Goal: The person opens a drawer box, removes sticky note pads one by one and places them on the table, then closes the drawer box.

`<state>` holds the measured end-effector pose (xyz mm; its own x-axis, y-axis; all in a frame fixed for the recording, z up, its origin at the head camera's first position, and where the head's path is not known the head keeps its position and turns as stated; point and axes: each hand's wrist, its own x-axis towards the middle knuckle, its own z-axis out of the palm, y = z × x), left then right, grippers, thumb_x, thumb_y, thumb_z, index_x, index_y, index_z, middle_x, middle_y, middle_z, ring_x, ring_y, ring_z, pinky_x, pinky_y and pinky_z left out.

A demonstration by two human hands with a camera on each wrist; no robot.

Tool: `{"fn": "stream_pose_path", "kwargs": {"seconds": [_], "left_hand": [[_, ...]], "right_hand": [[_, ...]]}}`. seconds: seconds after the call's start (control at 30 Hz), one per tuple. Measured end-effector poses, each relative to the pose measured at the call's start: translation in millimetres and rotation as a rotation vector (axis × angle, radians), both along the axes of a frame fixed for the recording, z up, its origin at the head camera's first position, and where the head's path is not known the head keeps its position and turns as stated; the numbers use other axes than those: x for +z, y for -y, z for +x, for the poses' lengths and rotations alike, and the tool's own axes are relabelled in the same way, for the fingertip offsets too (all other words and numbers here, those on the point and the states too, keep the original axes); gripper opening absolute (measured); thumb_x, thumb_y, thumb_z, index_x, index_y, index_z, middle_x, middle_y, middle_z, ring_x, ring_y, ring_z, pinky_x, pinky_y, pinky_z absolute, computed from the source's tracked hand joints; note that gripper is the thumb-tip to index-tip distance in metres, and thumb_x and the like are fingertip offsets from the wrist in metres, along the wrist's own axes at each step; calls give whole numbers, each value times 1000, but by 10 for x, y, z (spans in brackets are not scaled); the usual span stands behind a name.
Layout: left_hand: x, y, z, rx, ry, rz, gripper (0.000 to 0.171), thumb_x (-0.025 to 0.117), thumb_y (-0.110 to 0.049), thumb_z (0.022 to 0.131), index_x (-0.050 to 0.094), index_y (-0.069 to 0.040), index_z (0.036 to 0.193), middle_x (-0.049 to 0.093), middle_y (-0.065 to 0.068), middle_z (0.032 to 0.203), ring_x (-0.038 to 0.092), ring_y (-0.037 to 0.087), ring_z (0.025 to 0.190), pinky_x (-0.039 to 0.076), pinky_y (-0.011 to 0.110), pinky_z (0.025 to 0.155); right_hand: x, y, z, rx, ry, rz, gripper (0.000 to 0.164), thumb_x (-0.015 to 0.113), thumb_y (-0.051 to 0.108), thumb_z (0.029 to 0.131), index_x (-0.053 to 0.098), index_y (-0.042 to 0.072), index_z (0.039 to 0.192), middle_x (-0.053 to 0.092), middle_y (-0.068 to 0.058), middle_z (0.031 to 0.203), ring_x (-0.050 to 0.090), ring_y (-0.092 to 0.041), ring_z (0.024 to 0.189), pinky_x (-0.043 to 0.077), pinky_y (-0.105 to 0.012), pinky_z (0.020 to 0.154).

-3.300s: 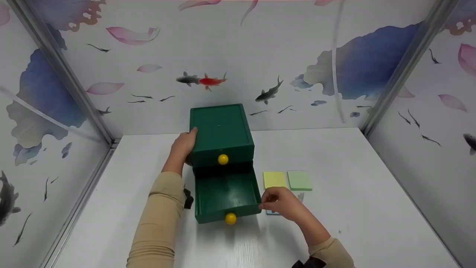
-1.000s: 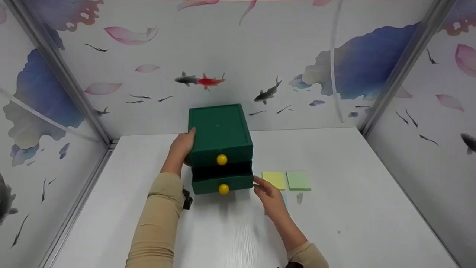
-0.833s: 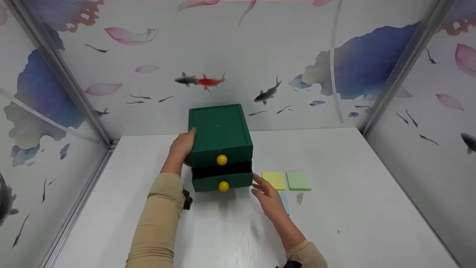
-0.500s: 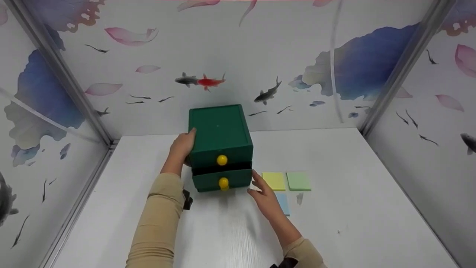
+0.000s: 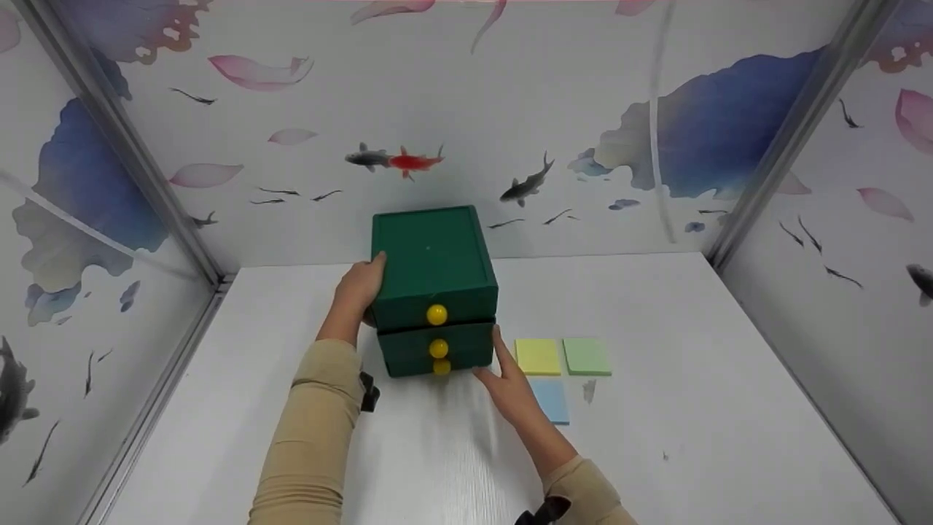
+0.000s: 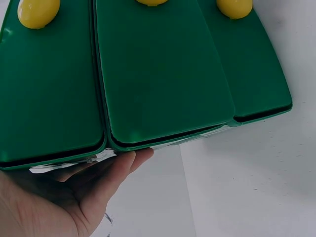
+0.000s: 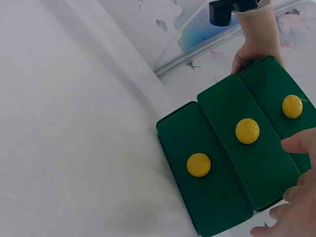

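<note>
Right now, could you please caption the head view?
Left hand steadies a green drawer unit, right hand at its middle drawer.

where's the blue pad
In the head view, the blue pad lies on the table right of the green drawer unit, just below the yellow pad, partly hidden by the right hand.

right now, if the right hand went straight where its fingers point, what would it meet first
Likely the green drawer unit, near its right front edge; the right hand may already touch it, but depth is unclear.
</note>
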<state>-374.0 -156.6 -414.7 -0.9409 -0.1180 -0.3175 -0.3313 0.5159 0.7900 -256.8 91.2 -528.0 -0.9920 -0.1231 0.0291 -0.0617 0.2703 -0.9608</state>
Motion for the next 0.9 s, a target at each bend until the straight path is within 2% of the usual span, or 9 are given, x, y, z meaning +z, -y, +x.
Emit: {"fn": "stream_pose_path", "kwargs": {"seconds": [0.27,0.5,0.73,0.9], "left_hand": [[-10,9,-6,-7,-13,1,74,25,-58,101,33,-2,150,47,26,135,61,41,98,59,43,58],[-10,5,1,-3,-17,-9,75,25,-58,101,33,-3,150,47,26,134,62,40,95,59,43,57],[6,12,-9,-6,-5,-4,74,24,-58,102,30,-3,152,43,25,140,58,42,104,59,45,61],[6,2,-6,-9,1,-19,75,24,-57,102,30,-2,151,45,25,138,58,41,104,59,45,63]], "right_hand": [[-11,108,-48,-17,-29,8,73,50,19,101,5,13,158,0,-11,162,5,-31,147,10,-56,116],[-16,153,-77,-44,-3,38,75,51,23,101,3,17,158,-4,-9,163,2,-31,148,8,-59,115],[2,166,-93,-53,-7,75,78,54,21,99,3,15,158,-2,-12,162,4,-33,147,11,-60,115],[-24,176,-59,-34,-7,120,77,54,24,100,4,13,158,-4,-12,162,6,-34,147,15,-60,114]]}}
